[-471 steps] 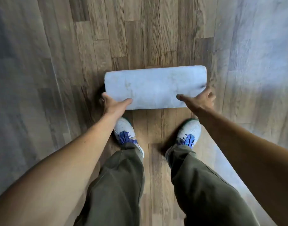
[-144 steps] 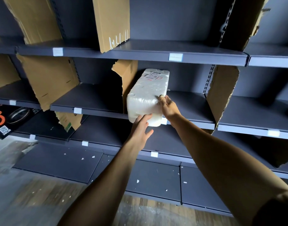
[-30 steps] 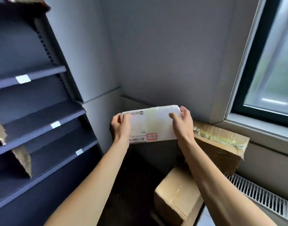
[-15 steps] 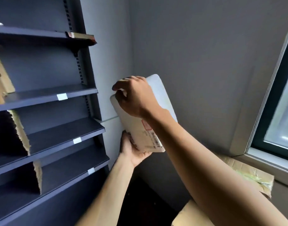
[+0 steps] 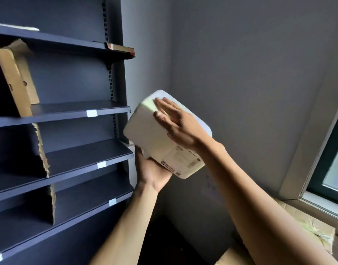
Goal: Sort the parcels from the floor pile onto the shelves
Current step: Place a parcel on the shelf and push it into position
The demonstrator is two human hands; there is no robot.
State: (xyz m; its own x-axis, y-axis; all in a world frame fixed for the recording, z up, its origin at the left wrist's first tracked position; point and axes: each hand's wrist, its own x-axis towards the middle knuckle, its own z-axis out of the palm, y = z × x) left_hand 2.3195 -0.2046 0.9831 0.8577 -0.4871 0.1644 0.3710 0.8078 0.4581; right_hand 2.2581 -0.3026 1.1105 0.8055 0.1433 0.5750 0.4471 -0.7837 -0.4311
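**A:** Anything hard to make out on the head view?

**B:** The fingers of my left grip (image 5: 153,173) are hidden behind the parcel (image 5: 147,134). That grip cups and holds the low end. The right grip (image 5: 179,123) lies flat on top, fingers straight.

**A:** Can you read the label (image 5: 180,159)?

**B:** Maybe "802-08", the rest is too tiny. The parcel is tilted in mid-air just beside the shelves (image 5: 78,111), not on one. The cardboard boxes (image 5: 315,228) are cut off behind my arm.
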